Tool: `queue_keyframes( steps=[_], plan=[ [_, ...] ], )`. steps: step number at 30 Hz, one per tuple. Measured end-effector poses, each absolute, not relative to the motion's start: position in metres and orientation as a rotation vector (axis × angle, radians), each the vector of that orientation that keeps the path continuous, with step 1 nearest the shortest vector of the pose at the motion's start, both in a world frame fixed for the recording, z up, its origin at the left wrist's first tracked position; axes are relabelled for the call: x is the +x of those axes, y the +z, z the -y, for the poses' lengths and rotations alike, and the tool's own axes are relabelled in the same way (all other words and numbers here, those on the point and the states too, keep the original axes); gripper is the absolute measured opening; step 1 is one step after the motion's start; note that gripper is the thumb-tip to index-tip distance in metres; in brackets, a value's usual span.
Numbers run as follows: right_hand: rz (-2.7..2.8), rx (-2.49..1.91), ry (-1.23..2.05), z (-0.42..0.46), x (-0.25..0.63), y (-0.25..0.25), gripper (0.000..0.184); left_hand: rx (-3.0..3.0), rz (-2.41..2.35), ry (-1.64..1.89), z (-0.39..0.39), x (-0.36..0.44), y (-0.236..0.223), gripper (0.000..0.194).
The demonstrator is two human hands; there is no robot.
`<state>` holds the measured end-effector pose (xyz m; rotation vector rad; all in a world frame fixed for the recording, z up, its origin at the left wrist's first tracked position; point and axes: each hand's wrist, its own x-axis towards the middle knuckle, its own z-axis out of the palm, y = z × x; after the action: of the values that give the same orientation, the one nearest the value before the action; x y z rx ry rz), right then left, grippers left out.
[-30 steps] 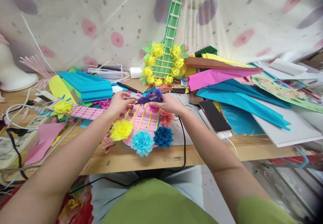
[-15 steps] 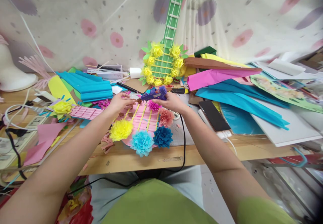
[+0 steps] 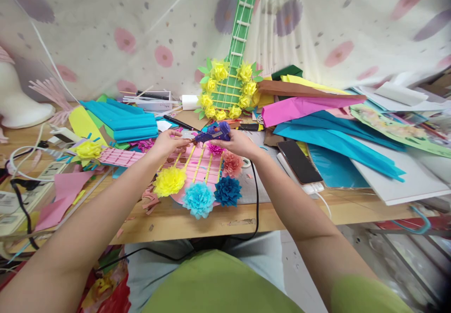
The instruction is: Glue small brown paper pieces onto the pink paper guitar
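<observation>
My right hand [image 3: 238, 144] is closed around a purple hot glue gun [image 3: 212, 133], its nozzle pointing left. Just off the nozzle, the fingers of my left hand [image 3: 171, 143] pinch together at a small brownish bit, too small to make out. Both hands are over the upper edge of a pink paper guitar [image 3: 192, 174] with yellow strings, lying on the table. Around its body sit a yellow paper flower [image 3: 169, 181], a light blue one [image 3: 198, 200], a dark blue one [image 3: 228, 191] and a coral one [image 3: 232, 164]. A magenta flower [image 3: 215, 148] is partly hidden under the glue gun.
A green paper guitar [image 3: 229, 89] with yellow flowers leans upright at the back. Folded blue crepe paper [image 3: 121, 119] lies left, more sheets [image 3: 338, 139] right. A phone [image 3: 299, 161] rests near the right forearm. A black cord [image 3: 257, 200] hangs over the table edge [image 3: 169, 228].
The glue gun in my right hand has shifted slightly left and tipped a little. My left hand stays almost in place.
</observation>
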<state>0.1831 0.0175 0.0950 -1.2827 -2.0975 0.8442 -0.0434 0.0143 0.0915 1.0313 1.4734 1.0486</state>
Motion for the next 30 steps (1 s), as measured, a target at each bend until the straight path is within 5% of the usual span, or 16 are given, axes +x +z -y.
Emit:
queue_keyframes(
  steps=[30],
  plan=[
    [2.081,-1.295,0.854,-0.0147,0.1836,0.0979,0.037,1.012,-1.467,1.035,-0.0131,-0.0431,0.0968,0.044]
  ],
)
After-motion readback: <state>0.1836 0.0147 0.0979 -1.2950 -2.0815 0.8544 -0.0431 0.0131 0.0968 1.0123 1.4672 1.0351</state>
